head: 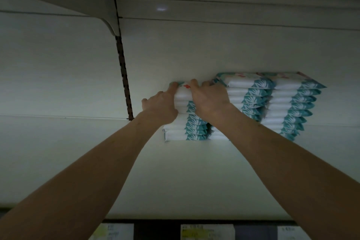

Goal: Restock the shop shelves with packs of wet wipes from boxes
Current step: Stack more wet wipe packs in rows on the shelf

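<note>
2 bare arms [93, 171] reach forward, left grip [160, 106] and right grip [209, 99] close together, fingers [193, 84] curled.

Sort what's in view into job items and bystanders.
Job: left hand and right hand, both gripping the white-and-teal plastic wet-wipe pack stack; two matching stacks beside it; flat white shelf.
Bystanders: brown slotted upright strip; paper price labels on the shelf edge.
</note>
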A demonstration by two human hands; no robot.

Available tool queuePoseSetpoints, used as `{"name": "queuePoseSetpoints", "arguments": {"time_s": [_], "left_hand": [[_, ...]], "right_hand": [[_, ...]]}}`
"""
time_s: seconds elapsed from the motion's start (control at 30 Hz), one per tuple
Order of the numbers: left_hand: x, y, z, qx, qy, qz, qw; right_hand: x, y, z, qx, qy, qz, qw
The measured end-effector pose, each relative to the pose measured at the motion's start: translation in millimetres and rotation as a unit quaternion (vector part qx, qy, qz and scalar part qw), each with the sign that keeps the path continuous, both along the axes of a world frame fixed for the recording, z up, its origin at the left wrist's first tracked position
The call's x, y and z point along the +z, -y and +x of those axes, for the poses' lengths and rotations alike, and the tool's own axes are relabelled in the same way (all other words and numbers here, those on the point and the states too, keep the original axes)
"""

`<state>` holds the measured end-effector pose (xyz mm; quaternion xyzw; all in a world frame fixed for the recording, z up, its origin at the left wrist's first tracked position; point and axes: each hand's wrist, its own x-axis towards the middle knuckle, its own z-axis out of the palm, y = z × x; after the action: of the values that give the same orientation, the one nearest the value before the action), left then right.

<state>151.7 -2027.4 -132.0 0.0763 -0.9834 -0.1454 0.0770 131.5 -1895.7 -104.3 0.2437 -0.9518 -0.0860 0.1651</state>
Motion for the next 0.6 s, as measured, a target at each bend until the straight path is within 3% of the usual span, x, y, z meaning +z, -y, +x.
{"name": "queuePoseSetpoints", "arguments": {"time_s": [0.07,0.17,0.3,0.43,0.5,0.57,0.6], "left_hand": [[4.2,-1.2,2.4,-0.035,0.013,0.116,0.993],[12.7,-6.2,4.8,-0.053,0.019,0.336,0.94],[11.4,-8.0,-0.3,0.003,0.027,0.472,0.881],[9.7,-4.9,-3.1,0.087,0.06,0.564,0.819],[10.5,-6.2,-2.7,0.106,0.08,0.574,0.808],[10.9,-9.5,-6.2,0.095,0.043,0.541,0.834],[9.1,-10.3,-9.5,0.082,-0.003,0.485,0.87]], "right_hand": [[-1.0,-0.6,-0.7,0.001,-0.005,-0.008,1.0],[-1.9,-0.7,-1.3,0.009,-0.009,-0.018,1.0],[-2.8,-1.1,-3.1,0.015,-0.008,-0.002,1.0],[-6.5,-2.5,-4.1,0.014,-0.012,0.002,1.0],[-8.0,-3.0,-5.0,0.012,-0.016,0.005,1.0],[-8.8,-3.4,-4.8,0.007,-0.016,0.008,1.0],[-9.3,-3.4,-4.6,0.006,-0.016,0.009,1.0]]}}
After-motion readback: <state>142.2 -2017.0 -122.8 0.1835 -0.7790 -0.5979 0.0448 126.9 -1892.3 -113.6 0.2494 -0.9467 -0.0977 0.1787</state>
